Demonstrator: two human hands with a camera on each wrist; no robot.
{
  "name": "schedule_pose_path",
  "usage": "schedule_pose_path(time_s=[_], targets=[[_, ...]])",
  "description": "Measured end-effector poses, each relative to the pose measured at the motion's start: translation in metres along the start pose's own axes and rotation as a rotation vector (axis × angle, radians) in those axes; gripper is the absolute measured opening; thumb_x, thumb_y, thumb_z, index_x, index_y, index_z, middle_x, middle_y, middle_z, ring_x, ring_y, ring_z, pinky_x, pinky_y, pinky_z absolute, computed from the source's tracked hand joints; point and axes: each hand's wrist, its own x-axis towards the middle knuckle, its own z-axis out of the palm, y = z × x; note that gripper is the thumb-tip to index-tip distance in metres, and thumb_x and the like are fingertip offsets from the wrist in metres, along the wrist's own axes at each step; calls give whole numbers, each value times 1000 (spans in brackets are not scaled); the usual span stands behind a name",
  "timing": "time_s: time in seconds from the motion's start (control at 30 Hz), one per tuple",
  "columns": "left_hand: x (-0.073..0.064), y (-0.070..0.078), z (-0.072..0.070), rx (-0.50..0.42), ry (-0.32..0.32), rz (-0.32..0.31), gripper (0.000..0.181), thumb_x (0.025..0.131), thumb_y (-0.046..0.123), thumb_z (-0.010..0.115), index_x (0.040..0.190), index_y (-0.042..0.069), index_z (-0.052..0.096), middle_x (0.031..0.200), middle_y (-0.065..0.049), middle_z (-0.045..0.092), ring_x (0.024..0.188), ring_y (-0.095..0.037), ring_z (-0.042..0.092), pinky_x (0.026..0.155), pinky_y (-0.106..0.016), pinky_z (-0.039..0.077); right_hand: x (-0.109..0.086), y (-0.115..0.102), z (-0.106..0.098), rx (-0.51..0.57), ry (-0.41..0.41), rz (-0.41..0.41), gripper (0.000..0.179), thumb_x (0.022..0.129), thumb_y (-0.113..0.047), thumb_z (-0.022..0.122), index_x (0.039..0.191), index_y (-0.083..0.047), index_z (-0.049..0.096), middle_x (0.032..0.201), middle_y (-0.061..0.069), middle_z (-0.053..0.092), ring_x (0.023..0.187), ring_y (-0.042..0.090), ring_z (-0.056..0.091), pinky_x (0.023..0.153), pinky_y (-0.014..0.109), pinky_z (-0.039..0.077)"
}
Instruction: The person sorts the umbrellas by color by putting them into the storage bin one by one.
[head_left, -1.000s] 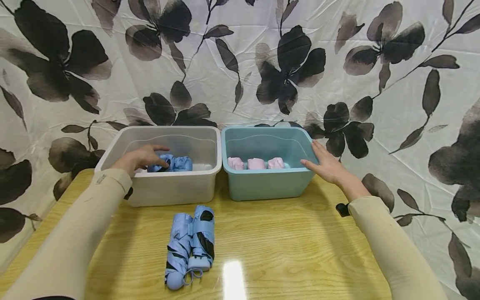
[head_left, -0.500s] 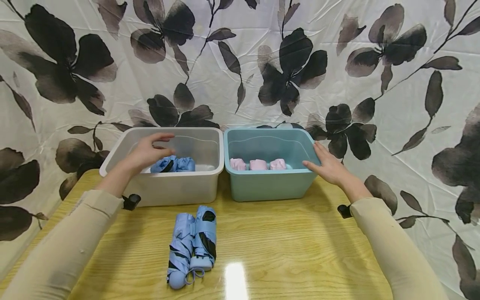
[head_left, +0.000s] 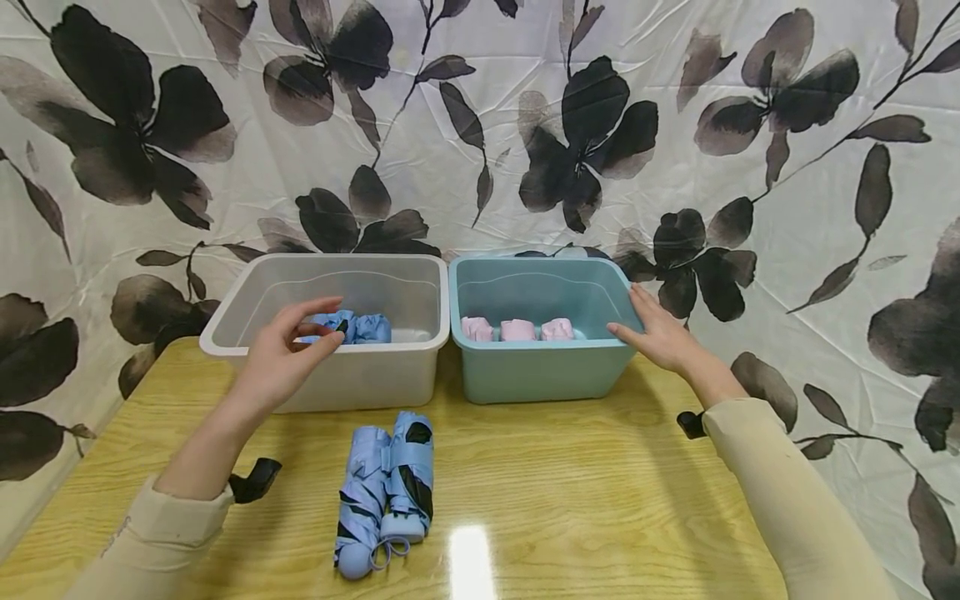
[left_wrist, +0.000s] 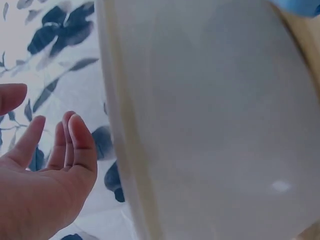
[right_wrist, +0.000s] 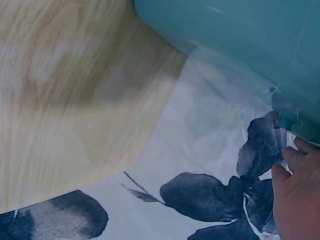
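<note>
In the head view my left hand (head_left: 283,354) hovers over the near rim of the light grey bin (head_left: 360,375), fingers loosely bent, thumb apart. The left wrist view shows the same hand (left_wrist: 55,175) holding nothing beside the bin wall (left_wrist: 210,125). Inside that bin lie folded blue umbrellas (head_left: 371,328), partly hidden by the hand. My right hand (head_left: 663,333) rests at the right rim of the teal bin (head_left: 536,375), fingers extended along its side. Three pink rolled bundles (head_left: 517,330) sit in a row inside it.
Two folded blue umbrellas (head_left: 362,500) lie side by side on the wooden table (head_left: 570,492), in front of the grey bin. Both bins stand against each other at the back, before a floral cloth (head_left: 480,125).
My left hand has come up out of the grey bin and drawn back toward its near rim, leaving the blue umbrellas inside. The right hand stays at the teal bin.
</note>
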Motion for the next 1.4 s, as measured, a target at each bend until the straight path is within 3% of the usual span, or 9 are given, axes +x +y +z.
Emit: schedule_pose_path(time_s=[0.13, 0.27, 0.53, 0.7, 0.9, 0.97, 1.13, 1.27, 1.4], targets=[[-22, -5, 10, -30, 3, 29, 45, 103, 13, 66, 147, 6, 58, 136, -11, 55, 106, 2, 59, 86, -9, 48, -1, 0, 0, 1, 0, -1, 95, 105, -60, 47, 166, -3, 2, 174, 18, -3, 159, 44, 3, 123, 69, 11], [-41, -13, 20, -28, -19, 43, 45, 102, 10, 67, 146, 7, 59, 135, -13, 57, 105, 2, 60, 84, -12, 50, -3, 0, 1, 0, 1, 1, 94, 105, -59, 47, 166, -3, 2, 174, 19, -2, 159, 45, 3, 123, 69, 12], [-71, -43, 40, 54, -118, 13, 48, 98, 8, 71, 144, 5, 60, 136, -16, 55, 111, -34, 62, 80, -25, 55, -4, -2, 0, 2, 3, -1, 94, 105, -58, 47, 166, -2, 3, 174, 20, -1, 159, 45, 3, 123, 70, 11], [-85, -59, 47, 103, -199, -42, 52, 96, 13, 75, 144, 4, 58, 140, -21, 52, 113, -38, 61, 80, -34, 55, -4, -3, 0, 6, 3, -2, 93, 105, -57, 48, 166, -2, 3, 174, 20, -1, 159, 45, 3, 123, 70, 11], [-95, -71, 55, 120, -337, -146, 74, 94, 32, 78, 154, 3, 47, 150, -26, 43, 121, -42, 57, 87, -49, 57, -2, 0, 0, 3, -5, 8, 95, 105, -59, 47, 166, -4, 1, 175, 17, -3, 159, 44, 1, 123, 70, 10], [-97, -73, 58, 152, -371, -151, 82, 92, 39, 79, 156, 2, 43, 153, -29, 39, 122, -44, 57, 90, -56, 57, -2, 0, 0, 3, -3, 9, 95, 105, -60, 47, 167, -4, 1, 175, 16, -3, 159, 43, 1, 123, 70, 10], [-99, -75, 67, 224, -402, -142, 96, 87, 49, 82, 160, 5, 38, 156, -34, 34, 128, -53, 53, 99, -72, 47, -1, -1, 1, -4, 3, 8, 94, 105, -59, 46, 166, -4, 1, 175, 16, -4, 159, 44, 2, 123, 69, 11], [-97, -74, 73, 232, -414, -166, 104, 83, 49, 85, 163, 6, 33, 156, -37, 31, 137, -62, 40, 103, -76, 41, -1, -1, 1, -1, 0, 7, 95, 105, -59, 46, 166, -3, 1, 175, 16, -4, 159, 44, 1, 123, 69, 10], [-94, -74, 77, 229, -428, -195, 109, 80, 46, 88, 163, 6, 30, 156, -37, 30, 137, -63, 40, 103, -76, 42, -1, 0, 1, -1, 1, 7, 95, 105, -60, 46, 166, -3, 1, 175, 15, -4, 159, 44, 1, 123, 69, 9]])
